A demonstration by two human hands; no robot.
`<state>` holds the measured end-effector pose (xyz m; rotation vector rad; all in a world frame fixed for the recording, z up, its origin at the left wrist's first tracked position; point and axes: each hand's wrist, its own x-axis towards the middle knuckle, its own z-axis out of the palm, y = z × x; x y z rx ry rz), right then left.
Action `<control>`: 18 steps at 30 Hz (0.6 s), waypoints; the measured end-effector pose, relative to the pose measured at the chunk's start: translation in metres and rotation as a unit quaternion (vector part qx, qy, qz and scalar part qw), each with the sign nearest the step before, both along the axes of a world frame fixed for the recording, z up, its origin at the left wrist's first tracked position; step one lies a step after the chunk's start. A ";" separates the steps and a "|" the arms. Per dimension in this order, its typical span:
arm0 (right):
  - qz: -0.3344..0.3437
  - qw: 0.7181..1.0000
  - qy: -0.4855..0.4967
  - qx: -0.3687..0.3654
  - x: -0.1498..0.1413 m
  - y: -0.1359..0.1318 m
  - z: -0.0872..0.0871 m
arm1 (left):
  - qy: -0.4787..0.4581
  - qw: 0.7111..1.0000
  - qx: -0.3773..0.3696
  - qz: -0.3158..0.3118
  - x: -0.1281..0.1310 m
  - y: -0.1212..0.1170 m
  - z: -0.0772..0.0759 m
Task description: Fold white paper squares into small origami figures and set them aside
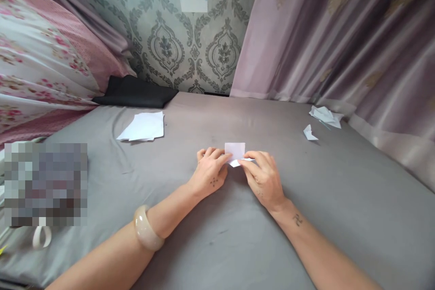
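Note:
A small folded white paper (235,151) lies on the grey sheet (340,199) in the middle. My left hand (210,173) presses its left edge with curled fingers. From the right side, my right hand (263,177) pinches the paper's lower flap. Both hands touch the paper at once. A pale bangle (146,229) circles my left forearm.
A stack of white paper sheets (144,127) lies at the back left. Folded paper pieces (325,115) and a smaller one (309,132) sit at the back right. A black cushion (136,92) rests against the patterned wall. Curtains hang on both sides.

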<state>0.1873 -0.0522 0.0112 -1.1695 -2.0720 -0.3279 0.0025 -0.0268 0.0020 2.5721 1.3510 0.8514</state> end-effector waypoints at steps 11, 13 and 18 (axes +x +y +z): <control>0.073 0.988 -0.102 -0.090 0.002 0.003 -0.008 | 0.106 0.994 -0.017 0.039 -0.005 -0.008 0.000; 0.073 0.984 -0.099 -0.132 0.004 0.002 -0.010 | 0.119 0.992 0.006 0.043 -0.007 -0.009 0.004; 0.055 0.972 -0.037 -0.225 0.004 -0.003 -0.007 | 0.132 0.990 0.000 -0.044 -0.009 -0.007 0.012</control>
